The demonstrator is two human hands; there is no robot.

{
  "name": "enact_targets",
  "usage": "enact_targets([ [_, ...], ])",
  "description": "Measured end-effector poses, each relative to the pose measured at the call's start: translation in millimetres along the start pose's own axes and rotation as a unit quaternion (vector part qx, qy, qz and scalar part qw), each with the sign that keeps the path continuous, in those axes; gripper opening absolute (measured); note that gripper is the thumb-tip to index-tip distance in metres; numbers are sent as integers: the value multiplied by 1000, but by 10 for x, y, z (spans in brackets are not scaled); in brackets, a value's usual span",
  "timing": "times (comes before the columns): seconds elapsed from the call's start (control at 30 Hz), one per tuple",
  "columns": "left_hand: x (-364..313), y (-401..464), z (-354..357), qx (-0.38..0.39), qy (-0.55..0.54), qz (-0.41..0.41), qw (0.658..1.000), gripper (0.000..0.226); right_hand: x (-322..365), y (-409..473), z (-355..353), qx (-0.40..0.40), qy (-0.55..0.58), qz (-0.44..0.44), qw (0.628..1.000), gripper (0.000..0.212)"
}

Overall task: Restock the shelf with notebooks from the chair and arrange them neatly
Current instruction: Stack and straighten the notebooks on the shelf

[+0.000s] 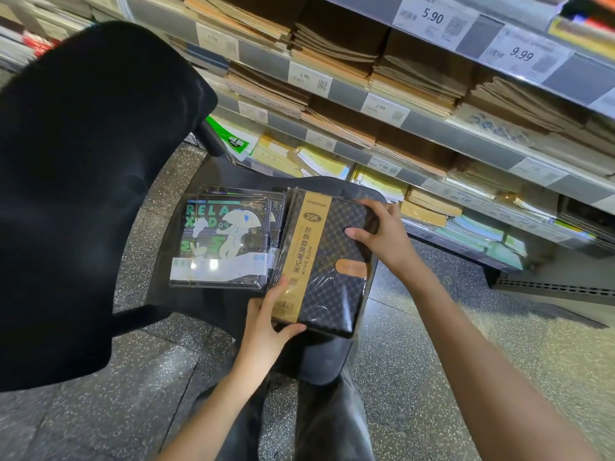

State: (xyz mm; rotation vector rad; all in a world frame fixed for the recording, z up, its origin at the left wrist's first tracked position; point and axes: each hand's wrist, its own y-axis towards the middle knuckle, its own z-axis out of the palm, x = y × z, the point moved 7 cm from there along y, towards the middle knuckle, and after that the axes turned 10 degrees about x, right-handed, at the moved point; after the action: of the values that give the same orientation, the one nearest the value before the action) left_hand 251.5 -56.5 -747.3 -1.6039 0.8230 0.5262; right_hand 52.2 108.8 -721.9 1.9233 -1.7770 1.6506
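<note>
A dark notebook (pixel 336 281) with a gold lattice pattern and a tan band marked 25K lies in shiny wrap on the black chair seat (pixel 206 304), on top of a small pile. My left hand (pixel 266 331) grips its near left corner. My right hand (pixel 382 234) grips its far right edge, thumb on the cover. To the left on the seat lies a second pile of dark notebooks (pixel 226 241) with green RELAX lettering and a white cartoon figure. The shelf (pixel 466 141) rises behind the chair.
The chair's tall black backrest (pixel 83 181) fills the left. Shelf tiers hold stacks of brown and kraft notebooks (pixel 336 41) with price tags; lower tiers hold colourful exercise books (pixel 429 207). Speckled floor (pixel 466 327) lies to the right. My dark trouser legs (pixel 332 427) press against the seat's front.
</note>
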Motion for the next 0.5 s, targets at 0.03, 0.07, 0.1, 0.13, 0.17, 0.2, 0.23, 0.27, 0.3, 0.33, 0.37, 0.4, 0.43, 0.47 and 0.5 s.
enact_targets([
  [0.03, -7, -7, 28, -4, -12, 2, 1000, 91, 18, -13, -28, -8, 2, -6, 1000, 57],
  [0.07, -37, -18, 55, -8, -19, 4, 1000, 90, 46, -26, -68, -14, 0, -13, 1000, 57],
  [0.1, -73, -28, 79, -12, -26, 9, 1000, 89, 82, -43, -123, -21, -2, -20, 1000, 57],
  [0.13, -116, -40, 96, -17, -33, 14, 999, 88, 128, -67, -186, -28, -6, -26, 999, 56],
  [0.17, -181, -53, 104, -21, -41, 17, 999, 86, 186, -99, -261, -38, -12, -33, 999, 56],
  [0.2, -272, -65, 104, -22, -52, 21, 998, 84, 260, -137, -347, -49, -16, -43, 998, 56],
  [0.23, -388, -74, 98, -21, -65, 31, 997, 82, 346, -184, -442, -62, -17, -55, 996, 56],
  [0.27, -506, -81, 85, -18, -76, 42, 996, 81, 442, -237, -542, -74, -16, -66, 995, 56],
  [0.3, -631, -91, 57, -19, -81, 57, 995, 81, 549, -298, -648, -86, -17, -77, 993, 55],
  [0.33, -766, -109, 25, -20, -81, 73, 994, 82, 665, -366, -761, -98, -18, -89, 991, 54],
  [0.37, -912, -133, -14, -21, -82, 91, 992, 83, 797, -443, -883, -112, -20, -101, 988, 53],
  [0.4, -1048, -154, -51, -19, -87, 106, 990, 83, 934, -524, -1005, -127, -24, -113, 985, 53],
  [0.43, -1192, -181, -85, -15, -92, 123, 988, 83, 1083, -615, -1125, -141, -28, -126, 982, 53],
  [0.47, -1337, -215, -122, -15, -94, 140, 986, 82, 1235, -706, -1239, -155, -34, -140, 977, 53],
  [0.5, -1494, -256, -163, -16, -94, 159, 983, 82, 1394, -802, -1349, -167, -40, -154, 973, 53],
])
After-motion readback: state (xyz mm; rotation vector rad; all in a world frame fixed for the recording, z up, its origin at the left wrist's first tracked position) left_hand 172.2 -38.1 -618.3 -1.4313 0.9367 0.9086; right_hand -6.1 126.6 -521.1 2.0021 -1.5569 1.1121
